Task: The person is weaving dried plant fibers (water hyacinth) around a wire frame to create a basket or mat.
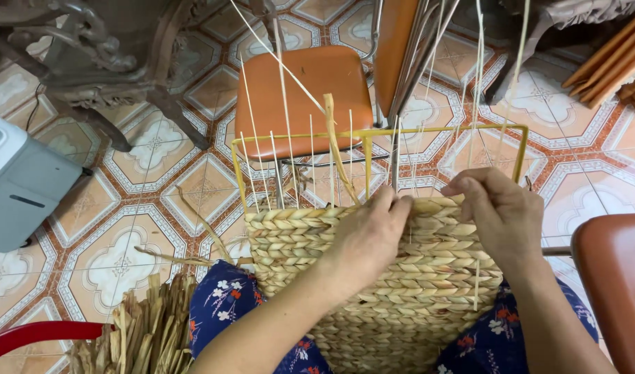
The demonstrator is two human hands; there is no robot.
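Weaving on the basket panel [373,277] looks well advanced: many rows of plaited, straw-coloured strands are packed tight from the person's lap up to the level of the hands, forming a solid wall. Above the top row, the yellow wire frame [373,133] stands bare, with only thin pale upright stakes [287,138] rising through it, so, as a judgement, the upper part between the top row and the frame's far bar is not yet filled. The panel rests on the person's knees, over a dark blue flowered garment [227,305], near the middle of the view.

The left hand [362,242] lies across the top edge of the woven rows, fingers curled and pressed close together at the rim; it seems to pinch a strand there, though the strand itself is hidden under the fingertips. The right hand [497,215] sits just to the right at the same height, fingers bent down over the top row in a narrow, closed grip on the weave; what exactly lies between its fingers cannot be told.

One flat loose strand [334,138] stands up from the top row, left of the hands. A bundle of dried fibre [148,332] lies at the near left, beside the knee. An orange-seated chair [310,86] stands on the patterned tiled floor [137,201] beyond the frame.
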